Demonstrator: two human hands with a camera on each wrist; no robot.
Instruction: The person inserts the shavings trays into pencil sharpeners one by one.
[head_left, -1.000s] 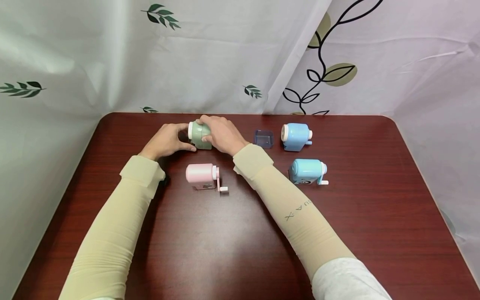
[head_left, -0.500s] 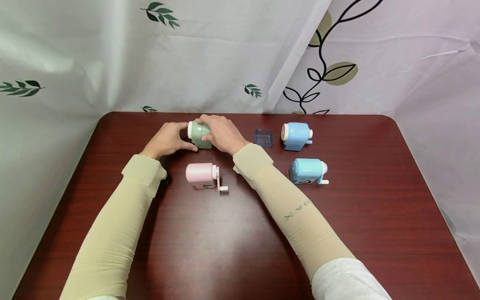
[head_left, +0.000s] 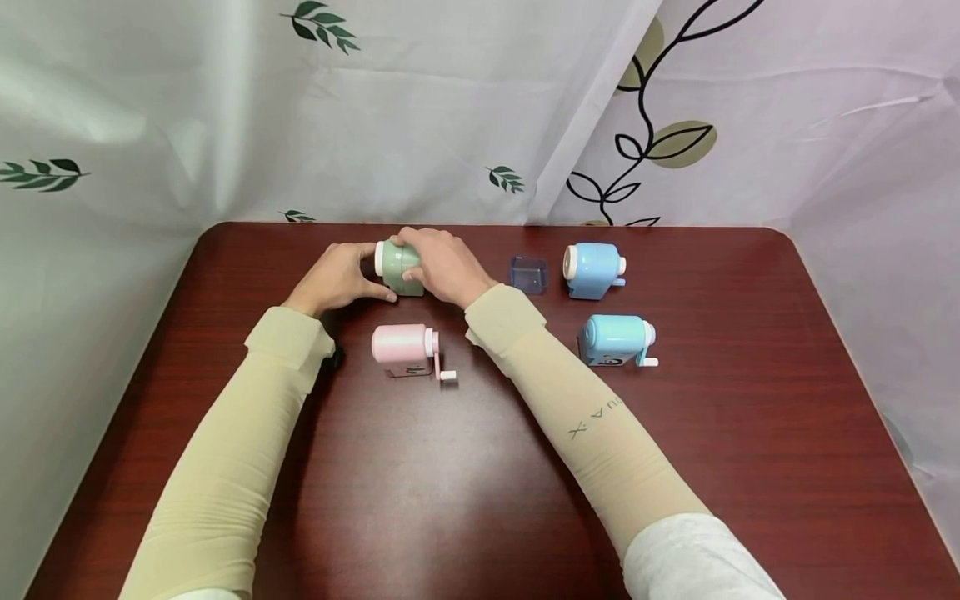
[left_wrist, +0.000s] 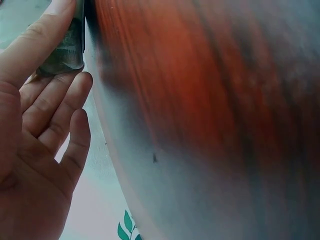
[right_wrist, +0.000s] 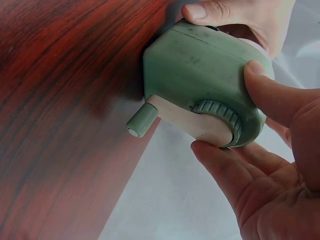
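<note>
I watched remotely, a rounded green plastic sharpener [right_wrist: 200, 75], long axis sideways, white end [head_left: 379, 259] leftward, gripped by left hand [head_left: 333, 277], right hand [head_left: 450, 265]

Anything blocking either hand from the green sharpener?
Nothing visible. The right hand already holds the green sharpener at its crank end, and the left hand is on it at the opposite end. The pink sharpener stands nearer the person, not between them.

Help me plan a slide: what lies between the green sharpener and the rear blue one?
The right hand, gripping the green sharpener, then a small see-through container; both show in the head view.
</note>
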